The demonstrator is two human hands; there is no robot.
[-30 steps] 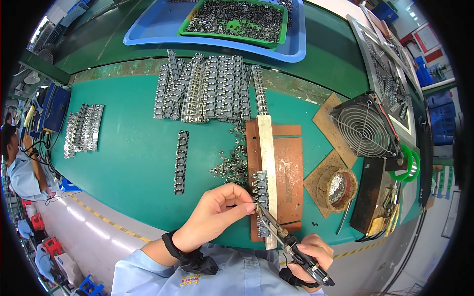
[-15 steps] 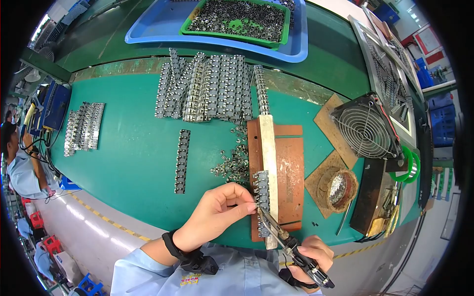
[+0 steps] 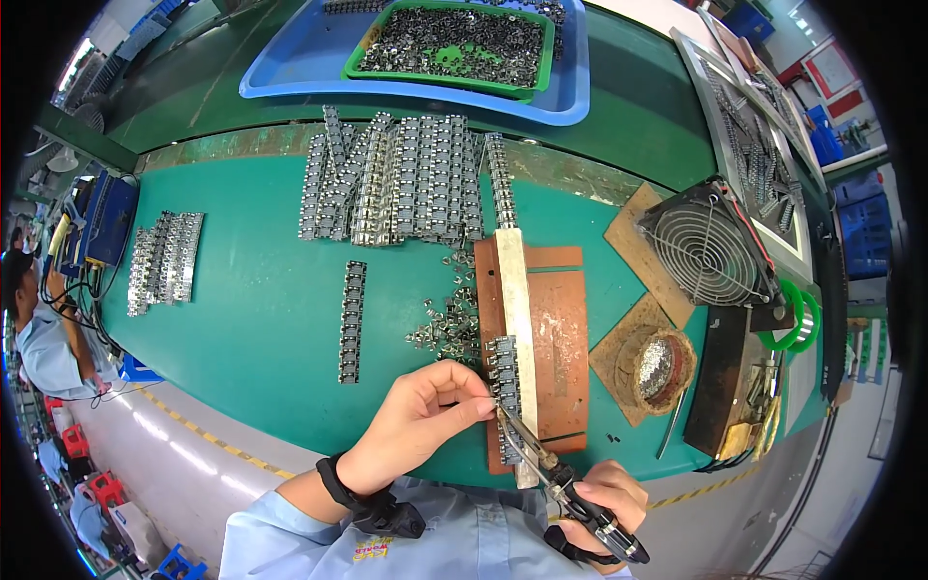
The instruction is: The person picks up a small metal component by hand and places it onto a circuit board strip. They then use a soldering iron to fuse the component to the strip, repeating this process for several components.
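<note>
Soldering iron (image 3: 564, 478) was gripped by R fingers (image 3: 615, 495). L fingers (image 3: 471, 414) were pinched tight, contents unclear; loose clips (image 3: 458, 333) kept just beyond, prob. for reach.

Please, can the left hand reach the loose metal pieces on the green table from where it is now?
Probably yes: the left hand is near the pieces, and nothing seems to block the way. It is pinching at the strip, so it may have to leave that first.

Soldering tool (image 3: 562, 478): black, slanted | component strip (image 3: 504, 362): grey, along pale bar (image 3: 513, 290)
</note>
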